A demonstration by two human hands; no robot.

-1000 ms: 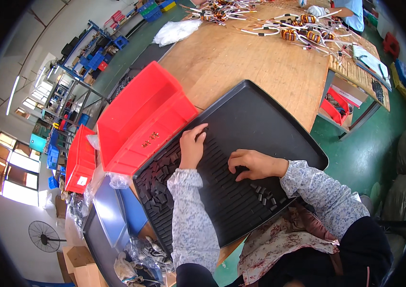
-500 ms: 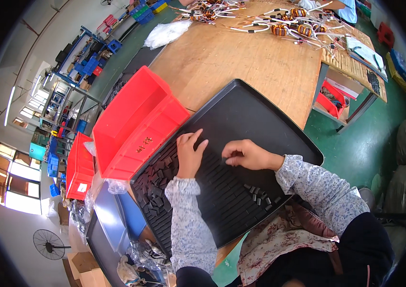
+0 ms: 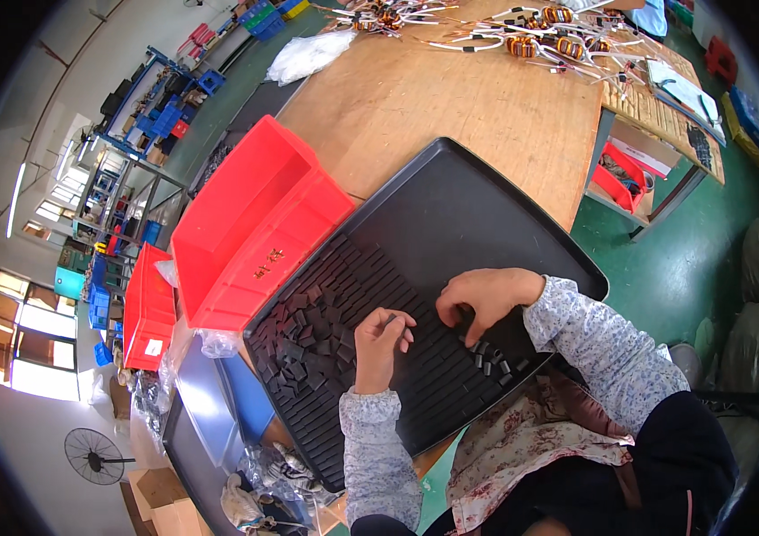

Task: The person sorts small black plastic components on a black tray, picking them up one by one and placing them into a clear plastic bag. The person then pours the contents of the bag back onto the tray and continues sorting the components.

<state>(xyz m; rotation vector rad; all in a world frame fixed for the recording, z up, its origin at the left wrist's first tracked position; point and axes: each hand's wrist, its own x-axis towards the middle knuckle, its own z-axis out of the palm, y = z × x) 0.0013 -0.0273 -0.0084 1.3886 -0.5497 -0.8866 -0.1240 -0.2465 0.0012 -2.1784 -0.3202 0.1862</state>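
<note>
A large black tray (image 3: 478, 201) lies tilted across my view, with rows of small black blocks (image 3: 370, 268) lined up in it. A loose heap of black pieces (image 3: 312, 344) covers its left part. My left hand (image 3: 381, 348) is over the rows, right of the heap, its thumb and forefinger pinched together; what they hold, if anything, is too small to make out. My right hand (image 3: 491, 299) reaches down with thumb and fingers apart, the thumb tip by a small group of short black tube-like pieces (image 3: 491, 360) near the tray's near right edge.
Against the tray's left side stands a red bin (image 3: 250, 241), with another red bin (image 3: 149, 313) further left. Toroidal coils with white leads (image 3: 540, 40) lie on the far end of the wooden table (image 3: 397, 103). A clear plastic bag (image 3: 308, 58) rests at its far left edge.
My left hand has moved down and slightly right, its spread fingers now closed into a pinch. My right hand has gone from a pinch above the rows to the loose pieces lower right.
</note>
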